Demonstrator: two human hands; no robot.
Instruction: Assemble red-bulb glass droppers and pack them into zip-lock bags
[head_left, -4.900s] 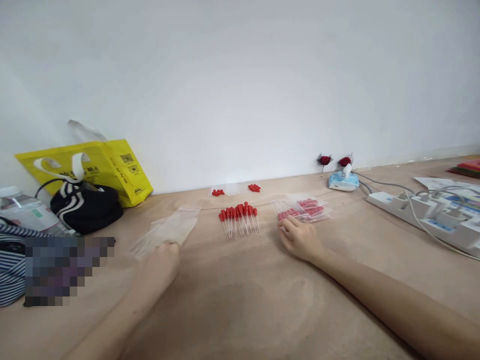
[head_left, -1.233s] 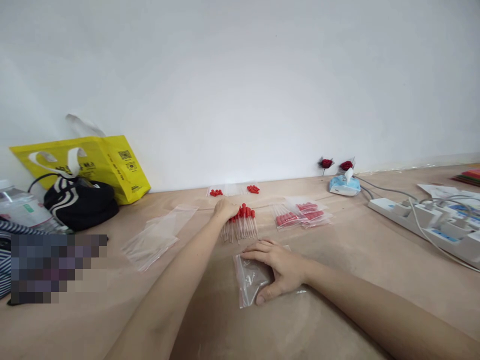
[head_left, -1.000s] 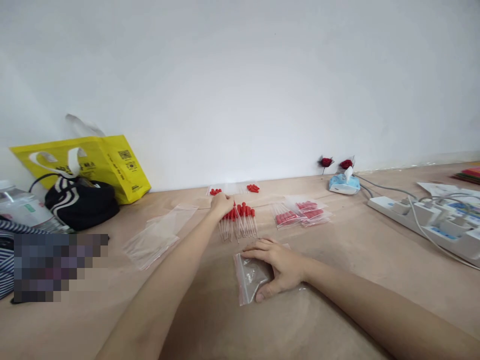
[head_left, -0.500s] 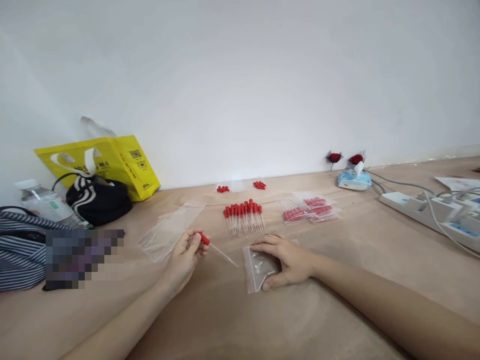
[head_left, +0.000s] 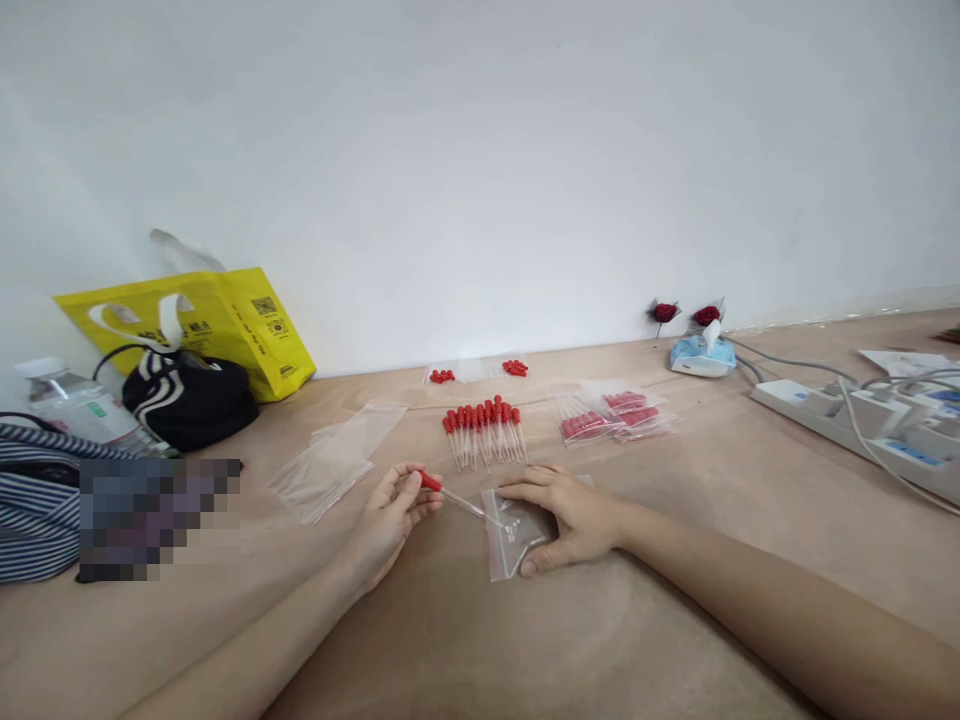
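Observation:
Between its thumb and fingers, my left hand [head_left: 401, 515] pinches the red rubber bulb of a glass dropper [head_left: 461, 499]. The dropper's thin tip points right and reaches the zip edge of a small clear zip-lock bag [head_left: 504, 550]; whether it lies inside or over the bag I cannot tell. My right hand [head_left: 566, 515] rests on that bag, thumb and fingers spread apart over it. Just beyond the hands lies a row of red-bulbed droppers [head_left: 484, 430]. Flat clear bags [head_left: 330, 465] are stacked left of my left hand.
Filled bags of droppers [head_left: 615, 415] lie right of the row. More red bulbs [head_left: 515, 368] and glass tubes sit near the wall. A yellow bag [head_left: 277, 345], black pouch [head_left: 187, 405] and bottle [head_left: 82, 405] stand left; tissues [head_left: 701, 357] and a power strip [head_left: 870, 430] lie right.
My left hand has moved right with the dropper, bringing its tip from short of the bag to the zip edge. My right hand stays on the bag.

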